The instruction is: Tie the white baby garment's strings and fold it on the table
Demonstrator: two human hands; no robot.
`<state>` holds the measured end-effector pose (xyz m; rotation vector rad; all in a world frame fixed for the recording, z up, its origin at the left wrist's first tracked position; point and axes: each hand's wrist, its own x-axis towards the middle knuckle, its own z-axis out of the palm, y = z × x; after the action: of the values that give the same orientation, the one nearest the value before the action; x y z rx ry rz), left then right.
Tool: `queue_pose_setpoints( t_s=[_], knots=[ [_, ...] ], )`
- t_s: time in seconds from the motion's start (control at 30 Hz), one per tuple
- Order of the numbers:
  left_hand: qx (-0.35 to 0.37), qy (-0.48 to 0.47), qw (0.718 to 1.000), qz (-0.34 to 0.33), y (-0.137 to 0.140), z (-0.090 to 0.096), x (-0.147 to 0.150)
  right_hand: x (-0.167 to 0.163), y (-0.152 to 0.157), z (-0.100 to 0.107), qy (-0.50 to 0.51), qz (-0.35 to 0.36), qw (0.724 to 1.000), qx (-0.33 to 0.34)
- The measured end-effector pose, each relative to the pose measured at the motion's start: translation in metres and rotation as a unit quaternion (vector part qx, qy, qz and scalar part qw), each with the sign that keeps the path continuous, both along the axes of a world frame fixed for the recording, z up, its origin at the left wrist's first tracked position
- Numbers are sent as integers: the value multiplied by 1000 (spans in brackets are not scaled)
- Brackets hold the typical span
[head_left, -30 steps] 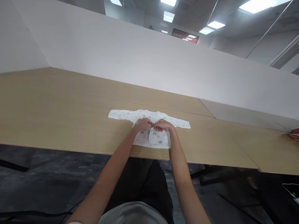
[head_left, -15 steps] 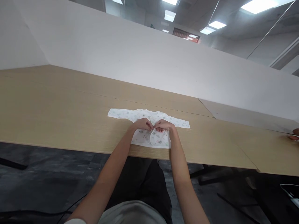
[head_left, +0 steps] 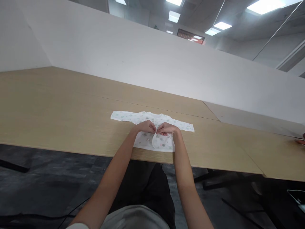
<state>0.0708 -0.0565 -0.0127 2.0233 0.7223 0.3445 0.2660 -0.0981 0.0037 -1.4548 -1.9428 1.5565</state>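
Both hands are down on the cloth side by side: left hand [head_left: 145, 127] and right hand [head_left: 167, 128] each pinching the front of a tiny white baby shirt [head_left: 152, 130] right at its middle, fingertips nearly touching. The shirt lies flat near the front edge of the wooden worktop [head_left: 59, 111], sleeves spread out left and right. Behind it there's a white partition wall [head_left: 143, 60], and someone else's fingers [head_left: 301, 140] peek in at the far right edge

One head-worn camera looks forward and down, fairly near, across the wooden table [head_left: 59, 108].
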Motion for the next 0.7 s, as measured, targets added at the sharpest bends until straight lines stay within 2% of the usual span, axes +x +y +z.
queue_pose_setpoints(
  t_s=[0.47, 0.7],
  knots=[
    [-6, 14, 998, 65, -10, 13, 3, -2, 3, -4, -16, 10, 1000, 13],
    [29, 10, 998, 63, -9, 5, 6, -6, 4, -4, -38, 15, 999, 8]
  ],
)
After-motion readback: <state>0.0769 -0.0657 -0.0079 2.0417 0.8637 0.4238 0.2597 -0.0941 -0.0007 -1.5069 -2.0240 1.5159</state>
